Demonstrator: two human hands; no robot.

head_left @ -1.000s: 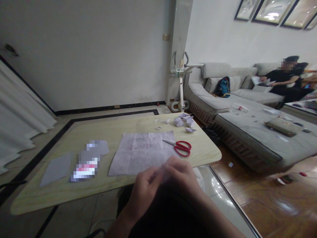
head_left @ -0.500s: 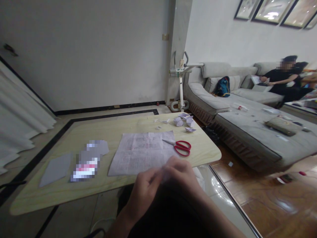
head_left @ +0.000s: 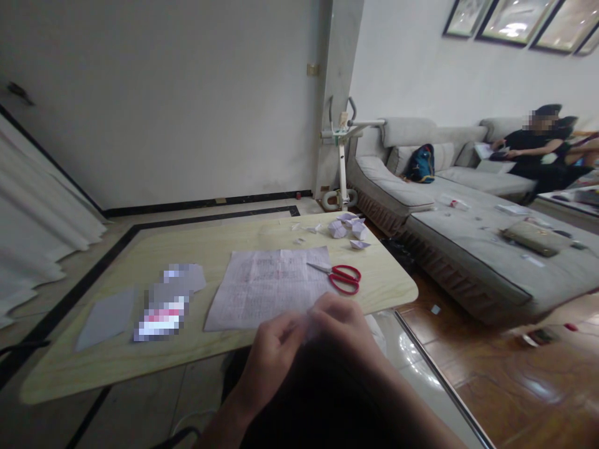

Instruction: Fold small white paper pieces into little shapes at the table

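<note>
My left hand [head_left: 275, 349] and my right hand [head_left: 344, 324] meet just over the near edge of the table [head_left: 154, 252]. Their fingers are closed on a small piece of pale paper [head_left: 309, 325] between them, blurred and mostly covered by the fingers. Just beyond lies a creased sheet of paper [head_left: 269, 287] with writing on it. Scissors with red handles [head_left: 345, 279] rest partly on that sheet, blades pointing left. Several folded paper pieces [head_left: 337, 229] are grouped at the far right corner, with small paper scraps [head_left: 299, 241] beside them.
On the table's left are a blank sheet [head_left: 105, 319] and a blurred-out item [head_left: 163, 315]. A grey sofa [head_left: 472, 249] stands to the right, with a seated person [head_left: 533, 143] at its far end. An exercise machine [head_left: 342, 165] is by the wall.
My hands have shifted only slightly, still together around the small paper. The person on the sofa has moved their arms a little. The things on the table lie as before.
</note>
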